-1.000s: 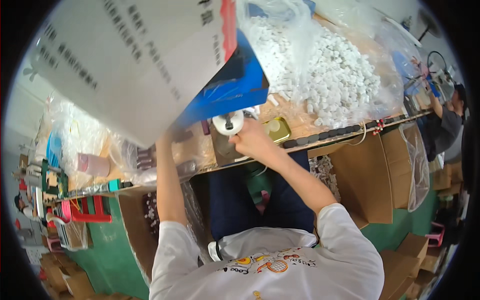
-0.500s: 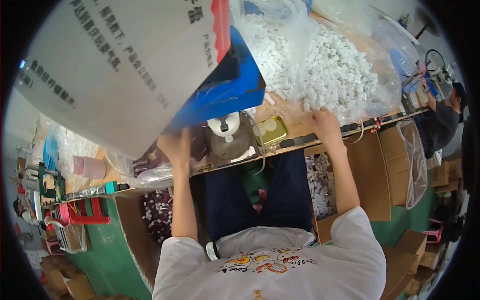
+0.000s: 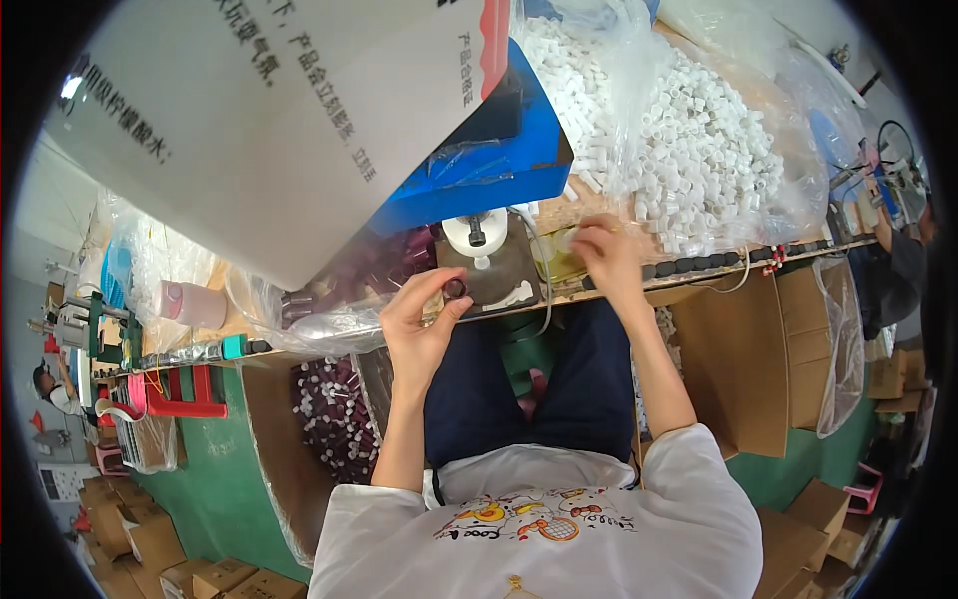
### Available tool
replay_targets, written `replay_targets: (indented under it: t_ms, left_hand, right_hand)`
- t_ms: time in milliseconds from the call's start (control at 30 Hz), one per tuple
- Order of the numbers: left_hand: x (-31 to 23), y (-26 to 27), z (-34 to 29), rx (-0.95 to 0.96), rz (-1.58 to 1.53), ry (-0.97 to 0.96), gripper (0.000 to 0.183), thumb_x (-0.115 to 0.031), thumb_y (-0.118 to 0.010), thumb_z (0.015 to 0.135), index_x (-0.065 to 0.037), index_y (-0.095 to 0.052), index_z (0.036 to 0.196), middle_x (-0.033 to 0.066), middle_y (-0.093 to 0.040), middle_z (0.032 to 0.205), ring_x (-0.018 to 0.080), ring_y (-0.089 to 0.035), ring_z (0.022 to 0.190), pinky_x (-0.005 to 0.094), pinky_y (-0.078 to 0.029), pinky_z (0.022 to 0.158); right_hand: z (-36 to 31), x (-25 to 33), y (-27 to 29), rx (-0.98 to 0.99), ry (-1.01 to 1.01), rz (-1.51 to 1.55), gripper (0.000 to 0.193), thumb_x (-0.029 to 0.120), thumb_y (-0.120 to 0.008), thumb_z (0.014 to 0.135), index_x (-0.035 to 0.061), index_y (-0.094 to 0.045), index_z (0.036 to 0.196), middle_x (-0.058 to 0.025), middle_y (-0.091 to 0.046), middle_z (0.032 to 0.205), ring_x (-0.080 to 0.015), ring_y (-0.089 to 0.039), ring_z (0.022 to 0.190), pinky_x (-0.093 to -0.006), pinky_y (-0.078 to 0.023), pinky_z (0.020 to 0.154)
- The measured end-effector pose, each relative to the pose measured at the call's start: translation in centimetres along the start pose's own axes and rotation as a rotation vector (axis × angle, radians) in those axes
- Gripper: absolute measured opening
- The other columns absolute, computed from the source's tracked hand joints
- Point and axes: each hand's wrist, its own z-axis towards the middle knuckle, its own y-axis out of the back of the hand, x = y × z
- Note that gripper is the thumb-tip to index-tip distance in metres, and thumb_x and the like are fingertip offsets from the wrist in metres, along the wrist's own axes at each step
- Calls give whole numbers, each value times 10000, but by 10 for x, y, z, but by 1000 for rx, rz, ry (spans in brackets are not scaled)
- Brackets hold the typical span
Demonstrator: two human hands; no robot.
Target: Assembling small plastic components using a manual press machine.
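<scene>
White sign cut off at top; right hand contents too small to tell

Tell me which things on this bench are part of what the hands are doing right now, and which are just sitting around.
In use:
- left hand, holding a small dark ring
- right hand, at a small white piece
- white fixture between the hands

Lying about:
- bag of white caps
- blue box
- cardboard box
- dark caps below the bench
</scene>
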Motion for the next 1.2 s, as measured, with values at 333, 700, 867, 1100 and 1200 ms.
replay_targets:
  t_ms: [333, 700, 867, 1100, 1200]
  left_hand:
    - [19, -19, 35, 10, 229, 38, 297, -33, -804, 764, -5, -738, 1052, 144, -749, 1019, 257, -719, 959, 352, -532, 851]
    - [26, -22, 32, 91, 444, -79, 326, 1, -765, 765, -16, -703, 1084, 188, -673, 1169, 409, -588, 1158, 468, -464, 974]
    - [26, -38, 26, -33, 472, -63, 315, -41, -790, 779, -26, -706, 1083, 180, -692, 1126, 402, -616, 1114, 466, -497, 912]
    - [28, -30, 37, 43, 464, -87, 252, -138, -786, 808, -42, -729, 1035, 129, -696, 1094, 375, -568, 1135, 461, -429, 971]
    - [32, -44, 23, -82, 471, -137, 264, -115, -778, 828, -11, -696, 1057, 171, -651, 1118, 403, -569, 1106, 463, -457, 925]
  right_hand:
    - [10, 63, -11, -79, -299, 543, 158, 18, -750, 813, 11, -760, 970, -101, -741, 988, -203, -702, 907, -305, -536, 839]
    - [28, 97, -47, -84, 491, 171, 371, -45, -698, 685, 3, -724, 1052, -118, -717, 1042, -291, -669, 1000, -385, -559, 859]
    - [16, 96, -47, -70, 475, 170, 296, -4, -696, 762, 10, -709, 1057, -124, -713, 1053, -295, -669, 1011, -397, -547, 894]
    - [-6, 7, 68, -459, -360, -619, 221, 157, -761, 802, 37, -689, 972, -135, -701, 910, -338, -633, 897, -449, -464, 822]
    - [-17, -10, 72, -286, -445, -745, 319, 198, -778, 779, 36, -650, 1022, -134, -703, 907, -337, -624, 942, -455, -409, 875]
